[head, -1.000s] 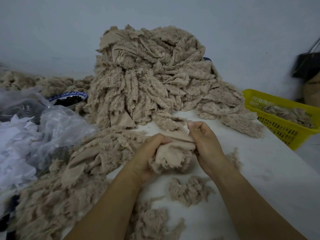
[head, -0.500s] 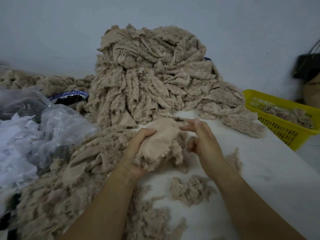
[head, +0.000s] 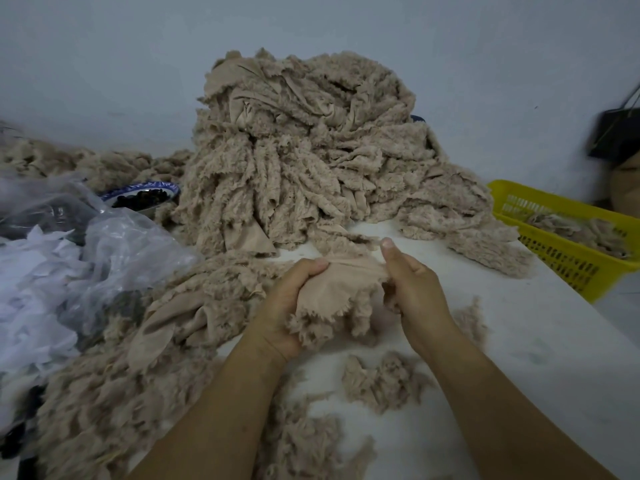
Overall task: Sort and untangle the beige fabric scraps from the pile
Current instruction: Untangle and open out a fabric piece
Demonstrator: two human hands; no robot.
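Just in front of the tall pile (head: 304, 161), a beige scrap (head: 336, 289) was stretched between both hands. The left hand (head: 294, 306) curled its fingers round the bunched edge, and the right hand (head: 412, 289) pinched the other end between thumb and fingers. A steady, even outward pull would likely open it without tearing.

In the centre, the left hand (head: 284, 310) and the right hand (head: 414, 289) both grip one beige scrap (head: 334, 289) and hold it stretched between them over the white table (head: 536, 358). The big pile (head: 304, 161) stands at 12 o'clock. A yellow basket (head: 557, 252) is at 3 o'clock, and clear plastic bags (head: 131, 251) are at 9 o'clock.
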